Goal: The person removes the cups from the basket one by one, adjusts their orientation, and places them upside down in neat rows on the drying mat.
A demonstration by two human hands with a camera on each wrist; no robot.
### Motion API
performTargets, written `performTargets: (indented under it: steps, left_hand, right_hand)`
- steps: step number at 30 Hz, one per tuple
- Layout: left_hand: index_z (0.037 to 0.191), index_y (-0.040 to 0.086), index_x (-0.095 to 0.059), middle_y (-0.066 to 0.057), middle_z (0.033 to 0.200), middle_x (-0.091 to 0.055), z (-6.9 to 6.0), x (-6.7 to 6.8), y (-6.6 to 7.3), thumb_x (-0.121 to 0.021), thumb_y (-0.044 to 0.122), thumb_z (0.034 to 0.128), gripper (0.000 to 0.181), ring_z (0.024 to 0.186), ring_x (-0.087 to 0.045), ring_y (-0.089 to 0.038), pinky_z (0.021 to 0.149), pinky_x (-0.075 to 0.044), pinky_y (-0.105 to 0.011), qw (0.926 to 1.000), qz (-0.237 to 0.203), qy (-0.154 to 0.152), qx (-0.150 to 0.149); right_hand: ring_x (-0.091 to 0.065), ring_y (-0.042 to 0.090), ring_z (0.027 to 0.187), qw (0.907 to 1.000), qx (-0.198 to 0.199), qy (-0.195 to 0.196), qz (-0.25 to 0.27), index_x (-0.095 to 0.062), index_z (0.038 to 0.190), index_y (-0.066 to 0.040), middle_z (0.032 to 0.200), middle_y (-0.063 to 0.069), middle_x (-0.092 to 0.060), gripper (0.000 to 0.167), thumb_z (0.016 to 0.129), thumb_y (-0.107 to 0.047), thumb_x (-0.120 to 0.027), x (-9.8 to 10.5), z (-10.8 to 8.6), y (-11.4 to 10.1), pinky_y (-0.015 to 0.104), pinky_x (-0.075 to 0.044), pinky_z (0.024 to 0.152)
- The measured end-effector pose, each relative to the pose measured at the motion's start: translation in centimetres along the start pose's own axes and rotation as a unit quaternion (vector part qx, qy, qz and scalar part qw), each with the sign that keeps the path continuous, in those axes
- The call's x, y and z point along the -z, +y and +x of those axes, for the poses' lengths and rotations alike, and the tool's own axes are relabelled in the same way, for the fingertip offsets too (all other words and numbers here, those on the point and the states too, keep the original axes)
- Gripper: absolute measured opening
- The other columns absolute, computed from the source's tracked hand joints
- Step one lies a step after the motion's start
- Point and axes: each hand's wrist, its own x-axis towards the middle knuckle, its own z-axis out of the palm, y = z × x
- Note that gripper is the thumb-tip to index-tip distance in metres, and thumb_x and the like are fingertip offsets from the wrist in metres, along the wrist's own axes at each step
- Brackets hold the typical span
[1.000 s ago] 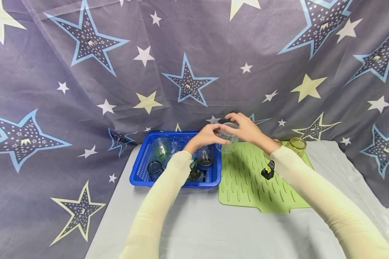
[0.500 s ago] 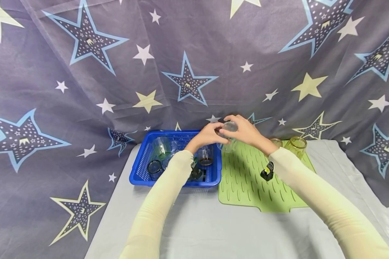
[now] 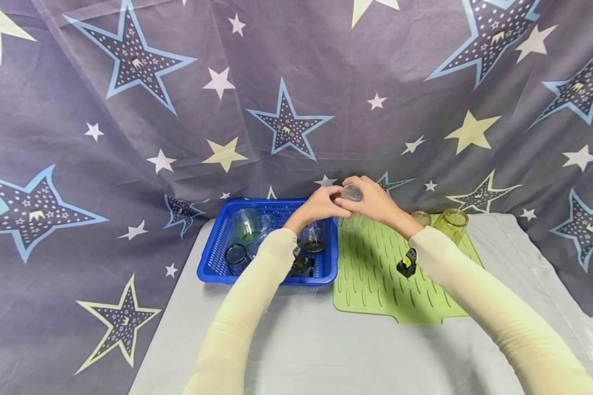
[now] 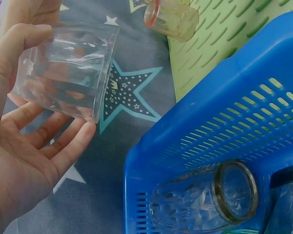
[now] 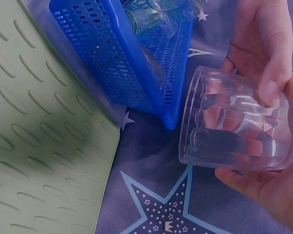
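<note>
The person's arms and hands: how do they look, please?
The left sleeve and right sleeve are long, plain and cream. Each ends near a black device; the right one shows some yellow. Left hand and right hand wear no gloves.

Colourless glass (image 4: pixel 71 73) amid blue, lime green and starred grey-violet.
I note the basket (image 3: pixel 267 282) as solid blue, its walls patterned with slots; the mat (image 3: pixel 370 274) as lime green with rows of elongated ovals. I read the table cover (image 3: pixel 306 345) as pale grey, the sleeves (image 3: pixel 237 312) as cream. The backdrop (image 3: pixel 336 60) is grey-violet, scattered with plain white and pale-yellow stars, plus dark, white-speckled ones outlined in light blue or pale yellow. I log one tumbler (image 3: pixel 452 224) as yellow.
</note>
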Motion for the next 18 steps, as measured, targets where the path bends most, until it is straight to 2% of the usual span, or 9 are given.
performTargets:
  steps: [4, 11, 18]
  left_hand:
    - [0.13, 0.015, -0.066, -0.004, 0.113, -0.071, 0.04, -0.05, -0.08, -0.082, 0.023, 0.0853, 0.047, 0.098, -0.066, -0.016, 0.085, -0.056, -0.03, 1.0, -0.003, 0.004, 0.003]
    - [0.128, 0.013, -0.067, -0.005, 0.11, -0.071, 0.11, -0.23, -0.35, -0.083, 0.022, 0.0838, 0.048, 0.095, -0.067, -0.015, 0.083, -0.057, -0.029, 0.9999, -0.005, 0.008, -0.011]
    - [0.128, 0.013, -0.066, -0.004, 0.109, -0.07, 0.12, -0.26, -0.56, -0.082, 0.023, 0.0842, 0.048, 0.096, -0.067, -0.016, 0.084, -0.057, -0.029, 0.9999, -0.006, -0.002, -0.009]
  right_hand:
    - [-0.058, 0.033, 0.109, 1.0, 0.005, 0.002, 0.003, -0.059, 0.137, -0.005, 0.125, 0.019, -0.06, 0.057, 0.094, -0.041, -0.071, -0.04, 0.02, 0.04, 0.051, -0.051, 0.091]
    - [-0.06, 0.034, 0.108, 0.9999, 0.012, 0.008, -0.002, -0.061, 0.132, -0.005, 0.122, 0.02, -0.061, 0.051, 0.094, -0.037, -0.072, 0.0, -0.03, 0.09, 0.052, -0.053, 0.09]
    - [-0.061, 0.034, 0.107, 0.9999, 0.008, 0.006, -0.004, -0.062, 0.132, -0.004, 0.122, 0.019, -0.062, 0.052, 0.093, -0.037, -0.073, -0.07, -0.07, 0.2, 0.051, -0.054, 0.09]
